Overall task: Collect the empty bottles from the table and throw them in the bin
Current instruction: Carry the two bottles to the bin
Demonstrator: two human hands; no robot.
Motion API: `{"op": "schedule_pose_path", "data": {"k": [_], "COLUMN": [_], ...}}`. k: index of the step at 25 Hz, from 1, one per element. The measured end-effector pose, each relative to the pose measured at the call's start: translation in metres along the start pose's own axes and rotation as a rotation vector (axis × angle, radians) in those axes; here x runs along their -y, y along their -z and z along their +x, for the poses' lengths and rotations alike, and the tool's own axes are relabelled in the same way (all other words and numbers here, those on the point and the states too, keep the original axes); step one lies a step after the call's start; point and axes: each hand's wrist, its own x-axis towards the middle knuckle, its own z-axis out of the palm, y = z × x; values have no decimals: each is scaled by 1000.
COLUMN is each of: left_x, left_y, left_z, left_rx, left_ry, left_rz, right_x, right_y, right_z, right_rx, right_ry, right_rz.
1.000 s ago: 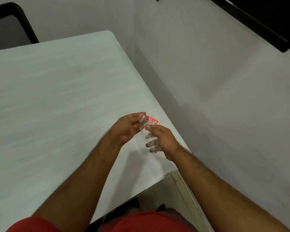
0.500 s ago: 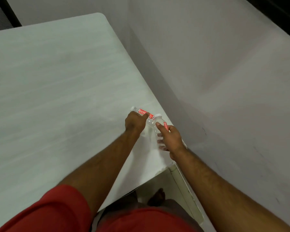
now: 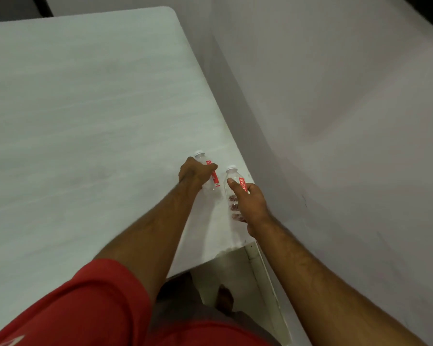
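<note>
Left bottle in left hand's grip; right bottle in right hand's.

The scene is dimly and evenly lit, with a flat grey-green cast over the pale counter and the wall. Light seems to fall from above and slightly left: a soft shadow band runs along the wall beside the counter's right edge, and faint shadows lie under both forearms. No hard glare appears; the two clear bottles show only weak highlights on their white caps and nearly melt into the counter. The picture is soft overall, with slight blur on the left hand and right hand. The wide lens bends the counter's edges, and the red sleeve near the bottom looks stretched and unsharp.
</note>
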Motion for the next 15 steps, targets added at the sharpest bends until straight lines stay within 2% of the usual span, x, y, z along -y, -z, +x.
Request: {"op": "schedule_pose_path", "data": {"k": [5, 11, 15], "left_x": [44, 117, 168], "left_y": [34, 107, 168], "left_z": [-71, -185, -250], "left_rx": [67, 52, -88], "left_ry": [35, 34, 24], "left_rz": [-428, -543, -665], "right_x": [-22, -38, -51], "right_y": [3, -40, -89], "right_z": [-26, -90, -148], "right_rx": [171, 365, 544], "right_ry": [14, 62, 144], "right_rz": [-42, -105, -170]}}
